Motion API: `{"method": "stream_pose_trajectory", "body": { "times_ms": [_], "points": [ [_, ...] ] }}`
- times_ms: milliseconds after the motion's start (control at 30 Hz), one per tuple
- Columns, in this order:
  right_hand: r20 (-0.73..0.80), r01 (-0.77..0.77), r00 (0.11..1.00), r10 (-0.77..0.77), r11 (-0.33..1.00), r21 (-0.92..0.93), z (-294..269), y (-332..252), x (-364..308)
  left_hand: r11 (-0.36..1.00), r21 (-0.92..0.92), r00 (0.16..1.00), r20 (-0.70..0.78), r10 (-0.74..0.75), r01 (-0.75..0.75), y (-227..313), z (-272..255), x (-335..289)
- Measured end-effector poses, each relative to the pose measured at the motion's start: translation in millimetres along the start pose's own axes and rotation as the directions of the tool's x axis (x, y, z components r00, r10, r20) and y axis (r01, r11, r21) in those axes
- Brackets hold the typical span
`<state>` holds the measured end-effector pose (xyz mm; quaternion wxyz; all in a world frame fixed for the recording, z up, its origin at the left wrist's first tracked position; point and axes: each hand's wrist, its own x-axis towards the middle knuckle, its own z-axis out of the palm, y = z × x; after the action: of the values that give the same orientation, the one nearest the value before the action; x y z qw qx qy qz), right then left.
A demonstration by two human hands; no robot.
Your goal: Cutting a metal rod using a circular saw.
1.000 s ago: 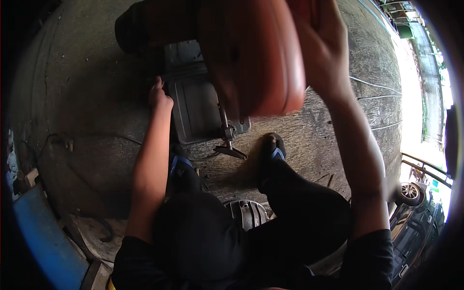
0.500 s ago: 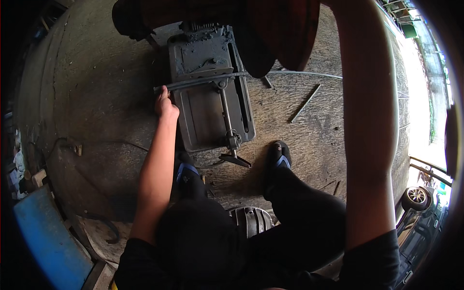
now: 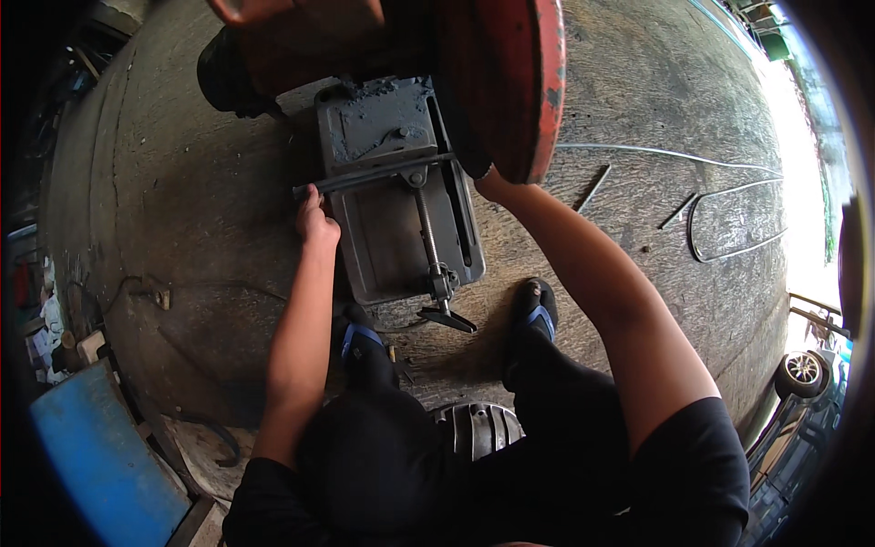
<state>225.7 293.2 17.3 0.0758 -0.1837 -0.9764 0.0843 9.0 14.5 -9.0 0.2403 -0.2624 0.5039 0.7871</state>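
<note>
The person's left hand [image 3: 314,219] is staying at the left end of a dark metal bar [image 3: 374,174], just as it was half a second ago. Its fingers are curling in close, and it is looking like a small fist holding the bar's tip.

The right hand [image 3: 492,185] is the one that is changing place. Half a second ago that arm was reaching far up, with its hand out of sight. Now the arm is bending in, and the wrist is showing just under the red guard [image 3: 545,100] of a saw. The guard is hiding the fingers, so nobody is able to tell if they are spreading wide or holding something. It is seeming that both hands are now working near the bar, one by each end.

The bar is lying across the saw's grey base [image 3: 387,242], and a screw clamp [image 3: 425,219] is sitting on its near side. The red guard is hanging above the bar's right end.

Farther out, a short rod [image 3: 594,189] and a long thin rod [image 3: 665,155] are lying on the floor to the right. Two sandals [image 3: 540,321] are resting near the base, and a blue panel [image 3: 109,456] is leaning at the lower left.
</note>
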Motion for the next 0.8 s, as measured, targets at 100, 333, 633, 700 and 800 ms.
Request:
{"method": "stream_pose_trajectory", "body": {
  "times_ms": [100, 333, 633, 700, 800],
  "points": [
    [0.368, -0.207, 0.915, 0.165, 0.975, 0.078, -31, -40, 21, 0.998, 0.014, 0.998, -0.034, 0.061, -0.06, 35, -30, 16],
    [0.222, -0.028, 0.975, 0.005, 0.994, 0.101, -47, -9, 17, 0.999, -0.021, 0.999, -0.022, 0.043, -0.044, 24, -25, 21],
    [0.234, 0.034, 0.971, -0.05, 0.997, 0.071, -36, 6, 17, 0.996, 0.0, 0.993, -0.068, 0.093, -0.093, 21, -15, 5],
    [0.224, 0.051, 0.972, -0.068, 0.995, 0.083, -37, 4, 17, 0.995, -0.013, 0.994, -0.06, 0.096, -0.097, 23, -13, 2],
    [0.216, 0.049, 0.974, -0.061, 0.997, 0.061, -40, 3, 18, 0.995, -0.028, 0.993, -0.072, 0.089, -0.091, 23, -10, -1]
  ]
}}
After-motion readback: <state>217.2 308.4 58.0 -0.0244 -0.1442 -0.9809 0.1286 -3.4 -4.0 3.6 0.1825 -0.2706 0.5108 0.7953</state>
